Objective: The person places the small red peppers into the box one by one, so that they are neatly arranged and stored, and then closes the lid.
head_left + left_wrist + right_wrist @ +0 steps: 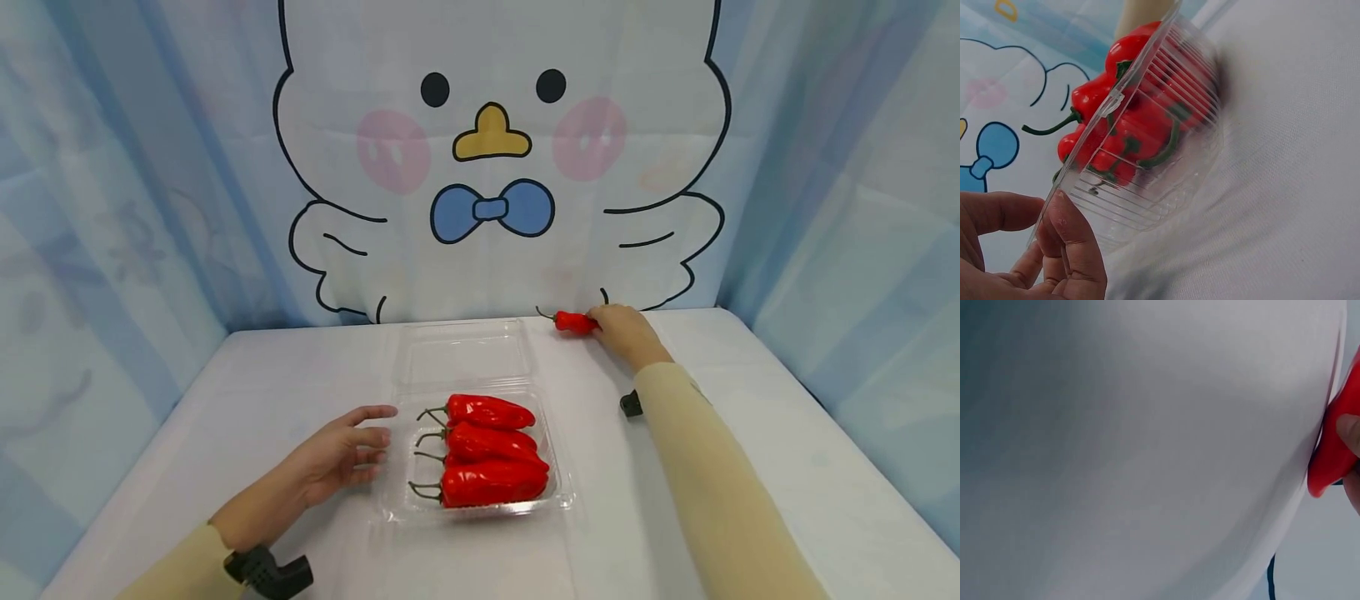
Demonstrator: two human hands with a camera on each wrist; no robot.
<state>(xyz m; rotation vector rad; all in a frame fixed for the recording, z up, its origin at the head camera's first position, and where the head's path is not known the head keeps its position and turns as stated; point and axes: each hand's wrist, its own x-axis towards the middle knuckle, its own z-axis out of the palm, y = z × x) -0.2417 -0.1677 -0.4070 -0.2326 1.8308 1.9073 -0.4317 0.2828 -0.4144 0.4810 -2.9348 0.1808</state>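
A clear plastic box [558, 492] sits on the white table with several red peppers [491, 485] inside, their green stems pointing left. At its left edge, the thumb and fingers of my left hand [341, 450] pinch the rim, as the left wrist view shows of the hand [1054, 256] and box [1166, 187]. Far back on the table, my right hand [626, 333] grips another red pepper [573, 322] by its right end, stem to the left. Only fingertips and part of this pepper [1335, 440] enter the right wrist view.
The box's clear lid [465, 354] lies folded back behind it. A curtain with a cartoon bird [491, 275] hangs right at the table's back edge, and blue patterned curtains [847, 208] stand on both sides. White cloth covers the table [615, 517].
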